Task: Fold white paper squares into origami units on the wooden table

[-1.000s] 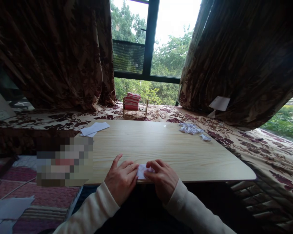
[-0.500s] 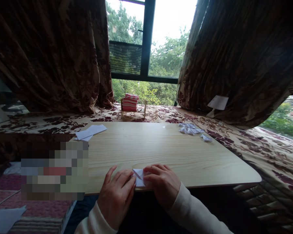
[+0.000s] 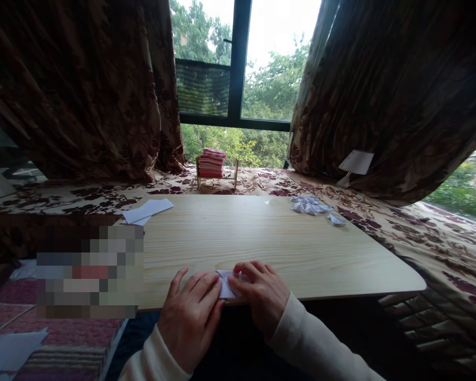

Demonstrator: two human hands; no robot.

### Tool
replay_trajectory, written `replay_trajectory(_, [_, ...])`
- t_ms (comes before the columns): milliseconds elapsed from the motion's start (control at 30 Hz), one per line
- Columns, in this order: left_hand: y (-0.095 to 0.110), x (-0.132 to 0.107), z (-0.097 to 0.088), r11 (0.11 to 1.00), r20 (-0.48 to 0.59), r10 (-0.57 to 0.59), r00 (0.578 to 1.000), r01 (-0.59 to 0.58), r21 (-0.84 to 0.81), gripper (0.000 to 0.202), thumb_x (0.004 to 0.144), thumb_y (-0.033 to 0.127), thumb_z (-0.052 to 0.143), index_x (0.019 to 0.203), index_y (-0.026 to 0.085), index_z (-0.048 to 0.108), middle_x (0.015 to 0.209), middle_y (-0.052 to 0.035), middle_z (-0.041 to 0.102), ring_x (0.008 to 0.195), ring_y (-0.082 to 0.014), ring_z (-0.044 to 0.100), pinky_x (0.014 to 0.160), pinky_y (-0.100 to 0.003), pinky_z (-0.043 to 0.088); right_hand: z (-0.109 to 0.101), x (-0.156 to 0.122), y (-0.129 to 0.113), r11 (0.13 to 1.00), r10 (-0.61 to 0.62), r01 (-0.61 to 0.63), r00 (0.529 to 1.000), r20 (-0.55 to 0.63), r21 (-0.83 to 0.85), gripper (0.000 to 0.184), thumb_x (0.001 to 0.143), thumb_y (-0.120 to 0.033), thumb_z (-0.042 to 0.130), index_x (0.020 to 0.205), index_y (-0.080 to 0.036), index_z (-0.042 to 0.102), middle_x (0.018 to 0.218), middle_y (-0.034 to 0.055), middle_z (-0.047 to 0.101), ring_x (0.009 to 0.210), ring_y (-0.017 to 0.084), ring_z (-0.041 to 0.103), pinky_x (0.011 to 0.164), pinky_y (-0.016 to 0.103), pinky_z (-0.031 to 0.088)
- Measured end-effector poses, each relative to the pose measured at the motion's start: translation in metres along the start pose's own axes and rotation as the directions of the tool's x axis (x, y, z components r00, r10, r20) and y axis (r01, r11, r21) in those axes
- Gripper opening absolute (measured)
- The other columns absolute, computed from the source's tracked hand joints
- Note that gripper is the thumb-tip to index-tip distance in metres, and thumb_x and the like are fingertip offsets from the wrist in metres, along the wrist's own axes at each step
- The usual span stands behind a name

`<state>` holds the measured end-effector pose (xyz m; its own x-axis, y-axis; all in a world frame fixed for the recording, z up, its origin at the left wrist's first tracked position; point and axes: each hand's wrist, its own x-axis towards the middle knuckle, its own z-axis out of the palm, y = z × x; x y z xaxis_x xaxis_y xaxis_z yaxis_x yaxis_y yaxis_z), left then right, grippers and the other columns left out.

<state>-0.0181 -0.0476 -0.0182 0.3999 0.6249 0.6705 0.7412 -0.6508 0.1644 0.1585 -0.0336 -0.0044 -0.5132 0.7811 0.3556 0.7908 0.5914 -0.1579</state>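
Note:
A small white folded paper (image 3: 226,283) lies at the near edge of the light wooden table (image 3: 262,243). My left hand (image 3: 190,312) rests on its left side, fingers laid flat and together on the paper. On the paper's right side, the bent fingers of my right hand (image 3: 262,293) press down on a fold. Most of the paper is hidden under my fingers.
Several small folded paper pieces (image 3: 313,207) lie at the table's far right. White sheets (image 3: 146,210) lie at the far left corner. A small wooden rack with striped cloth (image 3: 214,165) stands on the window ledge. Dark patterned curtains hang on both sides.
Both hands have shifted slightly on the paper, with the right fingers pressing further over its fold. The camera tipped a little.

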Motion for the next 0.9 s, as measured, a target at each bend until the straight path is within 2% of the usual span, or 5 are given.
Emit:
replay_trajectory(400, [-0.004,0.009,-0.008,0.999,0.089,-0.020,0.996,0.025,-0.047,0.018,0.077,0.024,0.048,0.090,0.020,0.060,0.093,-0.0053,0.062,0.088,-0.0201,0.054,0.094,-0.047,0.027,-0.003,0.000,0.001,1.000,-0.022,0.022,0.999,0.034,-0.001,0.023,0.077,-0.019,0.051,0.098,-0.025,0.058,0.106,0.0029,0.055,0.090,0.020,0.043,0.073,0.033,0.031])
replay_trajectory(600, [-0.007,0.012,-0.010,0.999,0.115,0.053,0.992,-0.051,-0.017,0.020,0.079,0.025,0.046,0.091,0.020,0.062,0.107,-0.0064,0.061,0.100,-0.0224,0.050,0.097,-0.049,0.022,-0.004,0.001,0.001,1.000,-0.015,0.015,0.999,0.034,0.001,0.022,0.075,-0.020,0.053,0.096,-0.026,0.059,0.101,0.0031,0.055,0.087,0.020,0.045,0.071,0.032,0.032])
replay_trajectory(700, [-0.008,0.011,-0.009,0.996,0.109,0.088,0.990,-0.087,-0.012,0.023,0.079,0.025,0.046,0.096,0.020,0.061,0.102,-0.0051,0.063,0.096,-0.0219,0.052,0.097,-0.050,0.021,-0.007,0.004,0.004,0.999,-0.023,0.021,0.999,0.041,0.034,0.018,0.073,-0.018,0.055,0.089,-0.025,0.061,0.099,0.0022,0.056,0.085,0.018,0.046,0.072,0.031,0.034])
replay_trajectory(900, [-0.008,0.011,-0.008,0.996,0.080,0.093,0.992,-0.093,0.000,0.022,0.080,0.026,0.045,0.095,0.019,0.060,0.098,-0.0042,0.064,0.093,-0.0202,0.053,0.098,-0.048,0.021,-0.014,0.005,0.008,0.994,-0.070,0.069,0.998,0.006,0.084,0.037,0.066,-0.008,0.051,0.100,-0.021,0.058,0.101,0.0026,0.059,0.088,0.018,0.049,0.079,0.030,0.037])
